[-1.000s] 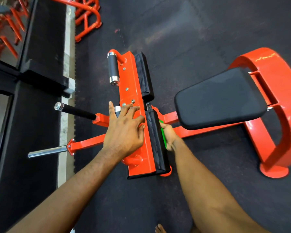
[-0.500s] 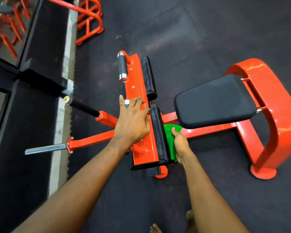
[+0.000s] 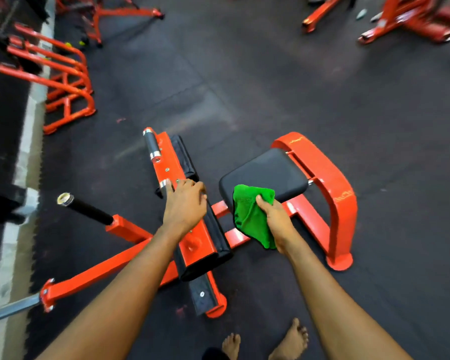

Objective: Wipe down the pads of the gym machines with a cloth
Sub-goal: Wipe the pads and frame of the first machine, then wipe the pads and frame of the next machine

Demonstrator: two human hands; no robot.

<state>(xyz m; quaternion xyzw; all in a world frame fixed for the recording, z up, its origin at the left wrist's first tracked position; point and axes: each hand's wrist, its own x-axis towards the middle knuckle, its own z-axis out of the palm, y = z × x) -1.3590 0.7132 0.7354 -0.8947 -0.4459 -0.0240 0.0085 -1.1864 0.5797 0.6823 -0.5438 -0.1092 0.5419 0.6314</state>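
Note:
A low orange gym machine [image 3: 330, 178] stands on the dark floor. Its black seat pad [image 3: 268, 170] sits to the right of a long orange bar carrying two black knee pads, the near pad [image 3: 218, 237] and the far pad [image 3: 185, 154]. My left hand [image 3: 185, 206] rests on top of the orange bar between those pads, fingers curled over its edge. My right hand [image 3: 276, 219] grips a green cloth [image 3: 250, 211], held in the air just in front of the seat pad's near edge. The cloth hangs down from my fist, off both pads.
A black-gripped handle [image 3: 86, 209] and a steel weight peg [image 3: 8, 313] stick out to the left. Orange racks [image 3: 63, 81] line the left wall, and more orange frames [image 3: 411, 19] stand at the far right. My bare feet [image 3: 289, 341] are at the bottom.
My right hand has pulled the green cloth away from the near knee pad and lifted it toward the seat pad. My view has risen and pulled back. The left hand stays on the bar.

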